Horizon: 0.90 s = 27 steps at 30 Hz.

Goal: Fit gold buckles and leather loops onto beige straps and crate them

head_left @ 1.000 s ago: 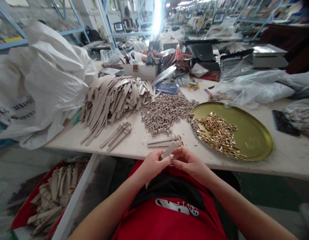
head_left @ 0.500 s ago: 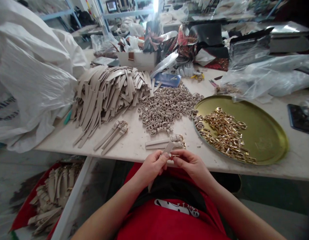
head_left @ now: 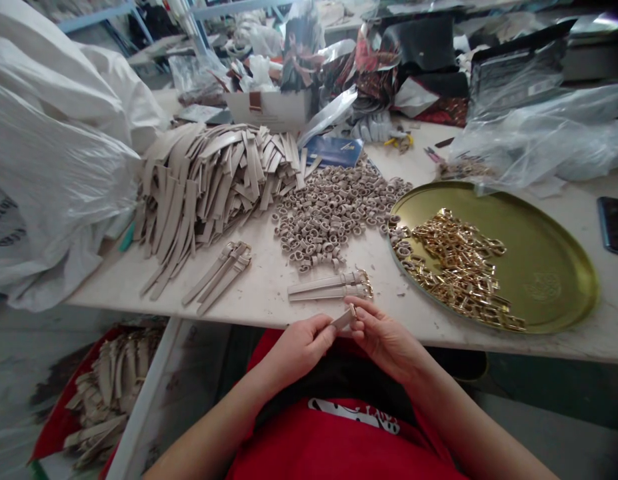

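Observation:
My left hand (head_left: 301, 345) is closed around a beige strap (head_left: 343, 319) just below the table's front edge. My right hand (head_left: 383, 337) pinches the strap's tip, where a small gold buckle sits between my fingertips. Two finished straps with gold buckles (head_left: 331, 287) lie on the table straight ahead of my hands. A big pile of beige straps (head_left: 211, 180) lies at the left. A heap of beige loops (head_left: 329, 213) sits in the middle. A gold tray (head_left: 549, 267) at the right holds several gold buckles (head_left: 461, 267).
Three more strapped pieces (head_left: 219, 269) lie left of centre. White sacks (head_left: 49, 153) crowd the left side. A red bin of straps (head_left: 96, 400) stands on the floor at the lower left. Plastic bags (head_left: 539, 140), a phone (head_left: 613, 225) and clutter fill the back and right.
My hands have drawn the strap lower and closer to me, and the right fingers have closed onto its tip. The camera has tilted down, so the table sits higher in view.

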Motion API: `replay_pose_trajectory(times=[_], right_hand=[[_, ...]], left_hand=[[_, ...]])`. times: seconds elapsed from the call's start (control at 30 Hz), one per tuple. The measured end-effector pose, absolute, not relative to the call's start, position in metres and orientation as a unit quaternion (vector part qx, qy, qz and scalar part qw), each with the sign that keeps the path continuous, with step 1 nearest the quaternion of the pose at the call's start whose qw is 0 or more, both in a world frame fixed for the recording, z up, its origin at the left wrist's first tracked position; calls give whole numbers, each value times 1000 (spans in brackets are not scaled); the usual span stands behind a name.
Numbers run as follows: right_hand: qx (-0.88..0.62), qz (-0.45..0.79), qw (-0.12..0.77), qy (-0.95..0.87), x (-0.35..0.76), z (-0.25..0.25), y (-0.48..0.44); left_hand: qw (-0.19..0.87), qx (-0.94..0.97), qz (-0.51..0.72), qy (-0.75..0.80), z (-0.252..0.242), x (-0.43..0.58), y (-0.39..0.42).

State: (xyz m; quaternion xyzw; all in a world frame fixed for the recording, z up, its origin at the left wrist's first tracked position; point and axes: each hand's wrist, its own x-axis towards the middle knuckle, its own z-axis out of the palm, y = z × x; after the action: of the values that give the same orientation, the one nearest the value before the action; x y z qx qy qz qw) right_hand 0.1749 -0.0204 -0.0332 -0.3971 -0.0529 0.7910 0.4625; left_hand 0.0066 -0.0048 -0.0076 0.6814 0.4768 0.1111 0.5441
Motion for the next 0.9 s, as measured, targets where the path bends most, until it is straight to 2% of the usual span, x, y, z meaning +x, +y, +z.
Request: replay_pose_trajectory(times=[0.17, 0.27, 0.37, 0.6, 0.77, 0.9], right_hand=[[-457, 735, 458, -202, 168, -39, -36], [-495, 659, 450, -342, 164, -36, -43], [-492, 624, 458, -399, 159, -30, -49], [-487, 662, 458, -340, 158, -22, -58], [-424, 740, 458, -250, 155, -20, -64], [-425, 722, 472, -272, 151, -21, -70]], left_hand=[[525, 706, 145, 453, -1, 13, -10], [552, 675, 171, 458, 3, 14, -15], [571, 629, 192, 492, 6, 12, -21], [619, 599, 199, 466, 4, 7, -36], [643, 552, 233, 477, 0, 10, -46], [660, 529, 235, 480, 0, 11, -51]])
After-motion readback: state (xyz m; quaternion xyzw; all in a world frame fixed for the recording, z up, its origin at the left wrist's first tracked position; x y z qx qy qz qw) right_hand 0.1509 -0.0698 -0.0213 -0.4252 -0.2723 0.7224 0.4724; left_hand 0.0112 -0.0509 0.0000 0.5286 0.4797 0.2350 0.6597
